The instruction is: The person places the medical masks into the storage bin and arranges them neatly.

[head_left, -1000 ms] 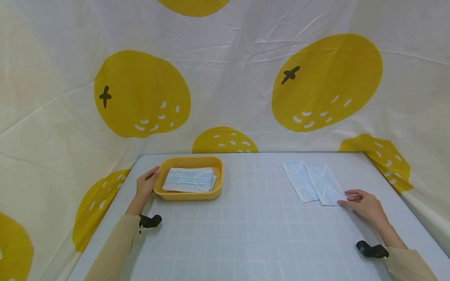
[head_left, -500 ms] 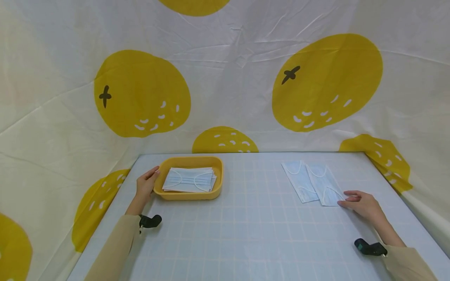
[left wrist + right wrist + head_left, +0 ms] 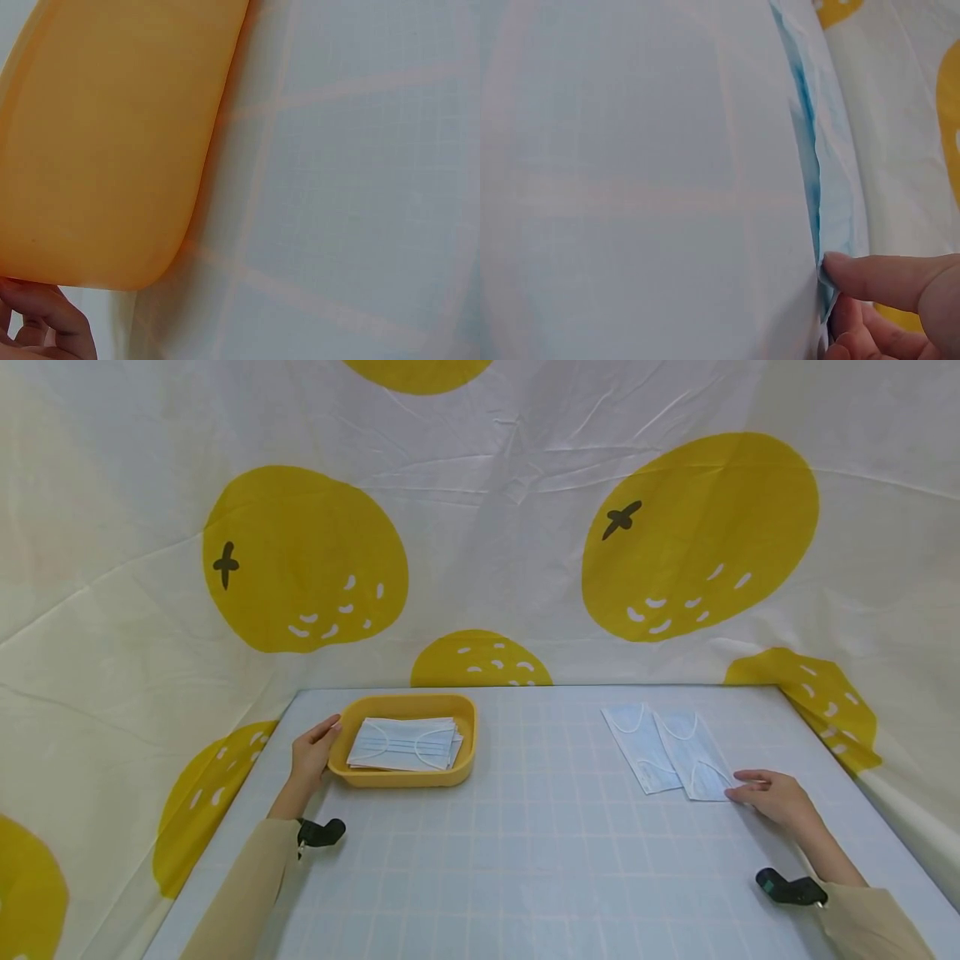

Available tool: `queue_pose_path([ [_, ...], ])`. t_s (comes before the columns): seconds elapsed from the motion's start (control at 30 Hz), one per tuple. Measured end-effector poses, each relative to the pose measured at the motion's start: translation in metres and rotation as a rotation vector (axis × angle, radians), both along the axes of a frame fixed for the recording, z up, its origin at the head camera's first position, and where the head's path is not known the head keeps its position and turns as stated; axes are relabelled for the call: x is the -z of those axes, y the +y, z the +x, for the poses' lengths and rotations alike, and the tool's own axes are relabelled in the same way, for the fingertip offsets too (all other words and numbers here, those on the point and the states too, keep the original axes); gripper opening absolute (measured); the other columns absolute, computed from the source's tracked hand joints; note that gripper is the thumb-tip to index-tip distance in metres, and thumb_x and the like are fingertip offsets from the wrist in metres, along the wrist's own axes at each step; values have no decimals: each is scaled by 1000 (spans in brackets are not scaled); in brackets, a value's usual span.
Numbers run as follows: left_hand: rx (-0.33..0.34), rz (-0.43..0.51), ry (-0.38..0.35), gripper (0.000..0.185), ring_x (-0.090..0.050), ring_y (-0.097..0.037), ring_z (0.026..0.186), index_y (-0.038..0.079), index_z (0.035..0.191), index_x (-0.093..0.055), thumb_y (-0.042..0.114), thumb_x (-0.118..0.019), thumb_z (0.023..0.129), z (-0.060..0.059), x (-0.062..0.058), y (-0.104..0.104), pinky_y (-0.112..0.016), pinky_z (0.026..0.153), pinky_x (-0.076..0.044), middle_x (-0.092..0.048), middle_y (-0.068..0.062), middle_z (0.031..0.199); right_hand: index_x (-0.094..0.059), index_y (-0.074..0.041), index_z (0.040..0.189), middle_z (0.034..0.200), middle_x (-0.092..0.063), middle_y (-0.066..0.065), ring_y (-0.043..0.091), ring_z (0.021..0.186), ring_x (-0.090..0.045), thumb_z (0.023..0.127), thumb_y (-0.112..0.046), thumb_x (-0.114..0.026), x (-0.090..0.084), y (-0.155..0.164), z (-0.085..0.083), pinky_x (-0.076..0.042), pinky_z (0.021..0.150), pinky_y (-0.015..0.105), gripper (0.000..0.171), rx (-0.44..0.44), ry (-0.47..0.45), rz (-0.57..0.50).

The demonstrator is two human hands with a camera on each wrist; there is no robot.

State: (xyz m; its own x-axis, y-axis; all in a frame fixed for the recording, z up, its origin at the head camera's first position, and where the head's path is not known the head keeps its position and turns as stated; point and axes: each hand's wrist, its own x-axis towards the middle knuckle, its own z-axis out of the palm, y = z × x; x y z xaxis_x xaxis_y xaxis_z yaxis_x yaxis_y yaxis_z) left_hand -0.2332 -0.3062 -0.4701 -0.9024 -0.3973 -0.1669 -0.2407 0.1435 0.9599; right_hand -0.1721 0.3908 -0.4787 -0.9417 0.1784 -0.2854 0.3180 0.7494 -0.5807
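Observation:
A yellow tray (image 3: 405, 777) at the table's back left holds a stack of light blue face masks (image 3: 405, 745). My left hand (image 3: 321, 739) holds the tray's left rim, thumb on top. In the left wrist view its curled fingers (image 3: 52, 319) show under the corner of the tray (image 3: 112, 150). Two more masks lie side by side at the back right, the left one (image 3: 637, 747) partly under the right one (image 3: 693, 756). My right hand (image 3: 738, 789) pinches the right mask's near corner. In the right wrist view its fingers (image 3: 885, 281) lift the edge of the mask (image 3: 832, 187).
The table has a pale blue grid cover (image 3: 525, 852). Cloth printed with big yellow fruit (image 3: 697, 535) hangs behind and drapes down both sides. A small black wrist camera sits on each forearm, left (image 3: 321, 832) and right (image 3: 787, 887).
Almost nothing differs. My right hand has shifted slightly at the mask's near corner. The left hand and the tray have stayed still.

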Motion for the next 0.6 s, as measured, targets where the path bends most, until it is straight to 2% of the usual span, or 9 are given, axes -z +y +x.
queue_pose_path([
  [0.3,9,-10,11,49,-52,7,94,14,141,-49,34,-56,97,2,-1,0,-6,71,-48,-52,-1,132,-53,12,124,119,-52,37,44,99,-49,90,-33,-62,-3,-6,2,-45,81,53,57,38,-27,18],
  [0.47,-2,-15,2,48,-51,5,95,15,141,-50,34,-55,97,1,-1,0,-5,70,-47,-51,-3,133,-58,13,116,109,-57,35,40,93,-50,90,-30,-64,-8,-9,2,-46,77,49,52,46,-45,37],
  [0.6,0,-20,-5,48,-51,3,98,16,141,-50,35,-54,97,1,-1,1,-5,70,-47,-49,-5,137,-57,15,113,102,-59,32,36,88,-50,91,-29,-62,-11,-9,1,-46,76,46,50,11,-49,53],
])
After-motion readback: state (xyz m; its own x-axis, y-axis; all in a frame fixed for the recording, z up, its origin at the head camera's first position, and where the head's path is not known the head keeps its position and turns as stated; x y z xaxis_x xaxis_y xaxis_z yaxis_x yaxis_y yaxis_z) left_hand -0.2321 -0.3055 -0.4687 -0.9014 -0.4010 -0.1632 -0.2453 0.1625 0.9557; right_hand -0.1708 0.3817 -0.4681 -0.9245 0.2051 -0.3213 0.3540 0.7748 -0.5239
